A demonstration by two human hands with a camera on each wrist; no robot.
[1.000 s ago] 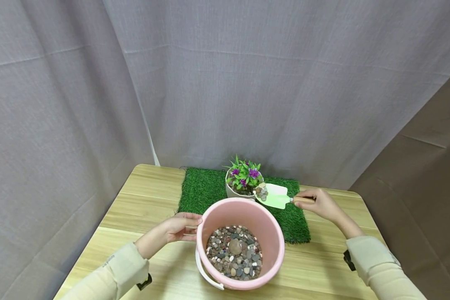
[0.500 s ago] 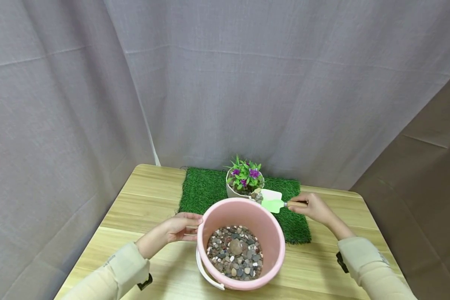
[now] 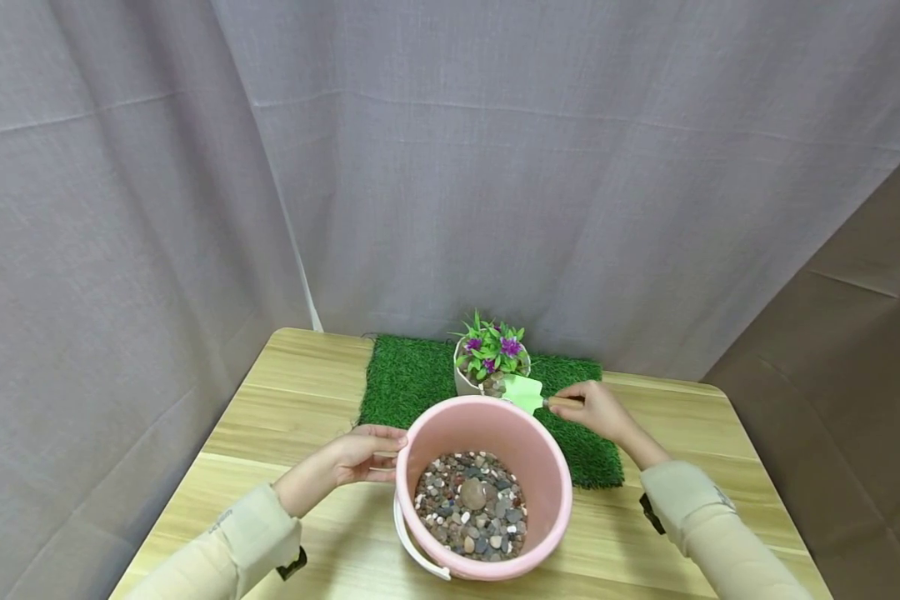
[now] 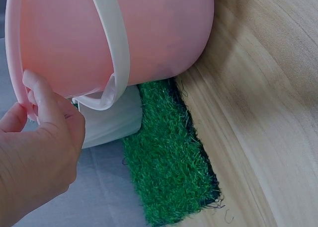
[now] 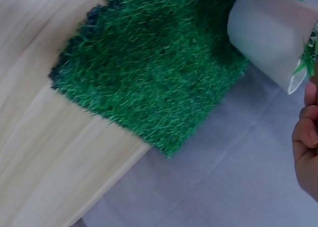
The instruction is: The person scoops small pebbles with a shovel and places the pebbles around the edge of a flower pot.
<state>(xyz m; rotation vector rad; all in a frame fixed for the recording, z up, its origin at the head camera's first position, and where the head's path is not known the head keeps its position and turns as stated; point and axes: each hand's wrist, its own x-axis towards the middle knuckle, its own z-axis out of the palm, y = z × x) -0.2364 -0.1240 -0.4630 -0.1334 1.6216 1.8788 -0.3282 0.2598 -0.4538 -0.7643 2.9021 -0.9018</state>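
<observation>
My left hand (image 3: 356,457) pinches the left rim of a pink bucket (image 3: 557,508) between thumb and fingers. Inside the bucket lie many small pebbles (image 3: 450,521) and one larger brown stone (image 3: 473,494). In my right hand (image 3: 600,410) I grip the wooden handle of a hand trowel (image 3: 522,393) with a pale green blade. Pebbles (image 3: 493,385) sit at the blade's tip, right at the near rim of a white flowerpot (image 3: 465,385). A leafy plant (image 3: 495,343) with purple flowers grows from that pot. The right wrist view catches only part of the hand at its edge.
The flowerpot stands on a green artificial grass mat (image 3: 412,367), behind the bucket. Under everything is a wooden table (image 3: 300,375). The bucket's white carrying handle (image 4: 117,36) hangs down its side. Grey curtains (image 3: 450,208) close off the back.
My right hand has moved left with the trowel, bringing its tip and pebbles from the pot's right side to its near rim. The left hand stays on the bucket's rim.
</observation>
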